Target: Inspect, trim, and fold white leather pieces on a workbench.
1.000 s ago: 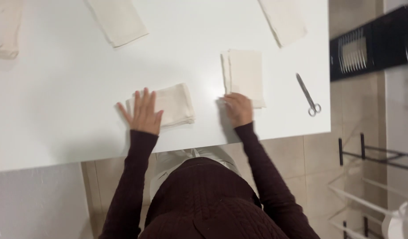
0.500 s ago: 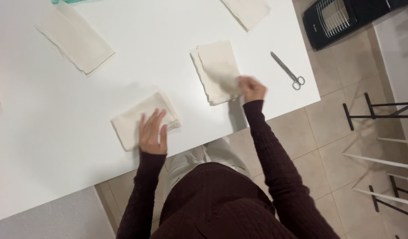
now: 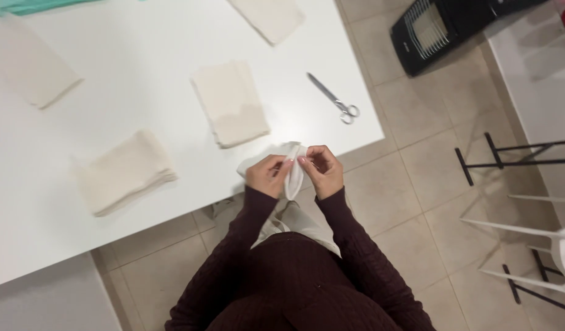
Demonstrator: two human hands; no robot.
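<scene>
Here the left hand point(image 3: 267, 176) and the right hand point(image 3: 322, 171) are drawn close together at the near edge of the desk point(image 3: 141, 92), both pinched shut on one small cream cloth piece point(image 3: 291, 168), which hangs folded between them just over the desk edge. The piece looks thin, light and limp; it should drape and crease readily, and is best taken by an edge or corner with the fingertips, as both hands do now.

Just beyond the hands lies a flat stack of cream cloth point(image 3: 230, 102), near but not touching them. To the person's left, well apart, sits a second, thicker folded stack point(image 3: 124, 171). Farther out lie two more single cream pieces, one at the far left point(image 3: 31, 70) and one at the far edge point(image 3: 268, 17), so five cream lots in all, counting the held one. One teal cloth point(image 3: 31, 5) shows at the far corner. One pair of scissors point(image 3: 332, 98) rests closed to the right of the nearer stack. On the tiled floor point(image 3: 405, 196) stands one black heater point(image 3: 442, 30)
</scene>
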